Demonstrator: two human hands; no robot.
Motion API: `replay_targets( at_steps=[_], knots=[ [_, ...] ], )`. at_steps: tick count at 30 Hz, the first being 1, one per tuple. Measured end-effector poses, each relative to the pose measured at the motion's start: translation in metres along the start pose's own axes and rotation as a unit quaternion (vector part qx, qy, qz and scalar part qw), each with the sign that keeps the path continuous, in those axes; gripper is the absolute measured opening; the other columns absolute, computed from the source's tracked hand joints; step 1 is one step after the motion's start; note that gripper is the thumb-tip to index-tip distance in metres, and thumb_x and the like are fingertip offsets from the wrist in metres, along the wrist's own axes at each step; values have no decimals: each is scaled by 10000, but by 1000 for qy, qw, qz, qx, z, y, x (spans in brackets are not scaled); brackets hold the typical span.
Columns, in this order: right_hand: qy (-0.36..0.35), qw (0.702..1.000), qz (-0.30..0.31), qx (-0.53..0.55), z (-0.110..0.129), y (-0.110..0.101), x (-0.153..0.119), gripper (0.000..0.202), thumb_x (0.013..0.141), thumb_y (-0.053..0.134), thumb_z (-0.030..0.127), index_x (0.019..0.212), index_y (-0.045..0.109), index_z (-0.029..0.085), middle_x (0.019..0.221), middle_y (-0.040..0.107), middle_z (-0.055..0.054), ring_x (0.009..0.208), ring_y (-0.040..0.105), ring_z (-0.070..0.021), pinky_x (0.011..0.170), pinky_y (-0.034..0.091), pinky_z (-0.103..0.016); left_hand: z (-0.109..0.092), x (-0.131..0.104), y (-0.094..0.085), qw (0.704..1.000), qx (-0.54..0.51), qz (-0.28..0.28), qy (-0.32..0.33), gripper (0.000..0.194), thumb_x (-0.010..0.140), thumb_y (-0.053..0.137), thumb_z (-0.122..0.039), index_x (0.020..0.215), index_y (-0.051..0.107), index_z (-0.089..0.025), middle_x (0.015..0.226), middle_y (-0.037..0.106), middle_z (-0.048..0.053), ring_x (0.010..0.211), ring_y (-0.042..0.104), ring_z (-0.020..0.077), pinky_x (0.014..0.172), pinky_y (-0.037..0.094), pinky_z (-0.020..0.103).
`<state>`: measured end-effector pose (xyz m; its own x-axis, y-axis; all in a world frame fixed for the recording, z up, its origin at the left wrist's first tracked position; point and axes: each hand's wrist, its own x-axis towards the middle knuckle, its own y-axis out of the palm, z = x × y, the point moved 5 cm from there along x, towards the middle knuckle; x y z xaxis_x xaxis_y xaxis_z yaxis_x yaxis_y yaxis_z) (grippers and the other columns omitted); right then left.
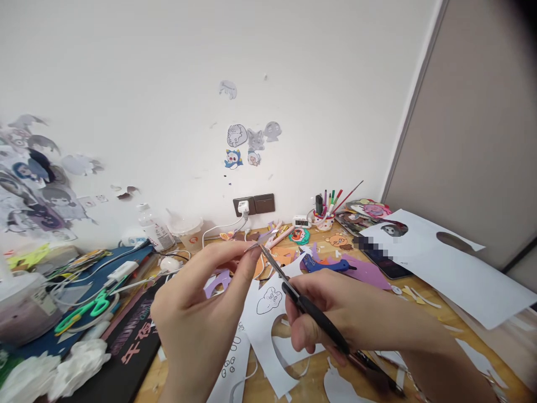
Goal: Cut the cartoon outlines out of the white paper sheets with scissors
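Note:
My right hand (323,313) is closed round a pair of scissors (321,322) with black handles. The blades point up and left, and their tips meet the fingertips of my left hand (205,313). Thumb and forefinger of that hand pinch a small piece of paper (254,246), seen nearly edge-on, so its shape is hard to make out. Below and between the hands lies a white sheet (268,330) with a drawn outline of a small animal figure and a large rounded cutout. Another sheet (229,369) with small drawn shapes sits partly under it.
A blue glue gun (325,264) lies behind my right hand, near a cup of pens (324,218). At left are green-handled scissors (86,308), crumpled tissues (79,366) and a black box (132,341). A large cut sheet (453,268) covers the right side. Paper scraps litter the table.

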<state>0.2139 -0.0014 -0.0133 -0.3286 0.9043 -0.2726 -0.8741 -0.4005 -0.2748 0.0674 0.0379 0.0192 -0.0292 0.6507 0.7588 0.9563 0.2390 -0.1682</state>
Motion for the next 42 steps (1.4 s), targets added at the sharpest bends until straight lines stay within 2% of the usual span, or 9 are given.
replay_targets(
  at_steps=[7, 14, 18, 23, 27, 32, 35, 37, 42],
  knots=[
    [-51, 998, -18, 18, -2, -4, 4, 169, 776, 614, 313, 747, 511, 182, 704, 533, 31, 515, 478, -68, 428, 368, -150, 9, 2, 4, 990, -94, 41, -100, 57, 798, 625, -214, 789, 654, -263, 732, 686, -70, 655, 631, 75, 600, 516, 142],
    [-154, 975, -108, 122, 20, -10, 3, 189, 773, 671, 261, 779, 499, 183, 647, 554, 49, 530, 453, -70, 487, 399, -168, 7, 2, 15, 972, -162, 131, -112, 159, 832, 565, -168, 716, 645, -243, 638, 628, -67, 638, 595, 62, 596, 493, 112],
    [-179, 972, -62, 138, 17, -5, 8, 186, 783, 669, 271, 782, 510, 176, 641, 555, 43, 564, 492, -82, 502, 406, -178, 5, 1, 19, 974, -147, 138, -102, 82, 812, 586, -172, 820, 606, -251, 768, 637, -54, 691, 605, 75, 615, 502, 131],
    [-172, 976, -35, 129, 12, -2, 9, 224, 776, 676, 302, 779, 494, 171, 642, 536, 39, 552, 496, -81, 461, 366, -168, 4, -1, 24, 975, -124, 154, -97, 232, 788, 623, -201, 1001, 563, -269, 956, 626, -20, 751, 614, 92, 605, 512, 153],
    [-175, 973, -20, 147, 16, 3, 7, 252, 772, 677, 311, 730, 474, 169, 629, 493, 53, 490, 429, -47, 425, 339, -144, 4, -1, 27, 980, -99, 158, -68, 109, 824, 579, -191, 901, 611, -261, 856, 638, -40, 732, 604, 79, 633, 487, 152],
    [-134, 987, -3, 85, 6, 1, 6, 279, 782, 636, 419, 787, 485, 184, 710, 514, 22, 617, 528, -115, 514, 398, -208, 7, -1, 26, 981, -92, 153, -77, 91, 868, 518, -218, 792, 568, -219, 725, 593, -43, 669, 563, 77, 620, 459, 171],
    [-78, 994, -52, -62, -7, -16, -2, 308, 736, 677, 450, 844, 522, 206, 723, 537, 19, 711, 526, -156, 605, 419, -252, 9, 1, 20, 983, -105, 112, -96, 139, 915, 433, -233, 790, 494, -225, 675, 543, -53, 644, 530, 80, 598, 437, 183],
    [-74, 984, -118, -112, -8, -30, -8, 372, 686, 722, 453, 887, 517, 215, 791, 563, 3, 719, 520, -164, 601, 413, -259, 8, 1, 18, 985, -93, 110, -91, 173, 933, 384, -237, 777, 459, -225, 653, 507, -55, 624, 504, 84, 587, 417, 199],
    [-250, 944, -213, 33, 14, -36, -13, 182, 807, 625, 316, 842, 469, 229, 855, 551, 12, 831, 548, -155, 686, 426, -257, 4, -6, 26, 968, -42, 237, -72, 183, 947, 324, -296, 796, 410, -238, 662, 458, -55, 602, 447, 99, 563, 367, 240]
  ],
)
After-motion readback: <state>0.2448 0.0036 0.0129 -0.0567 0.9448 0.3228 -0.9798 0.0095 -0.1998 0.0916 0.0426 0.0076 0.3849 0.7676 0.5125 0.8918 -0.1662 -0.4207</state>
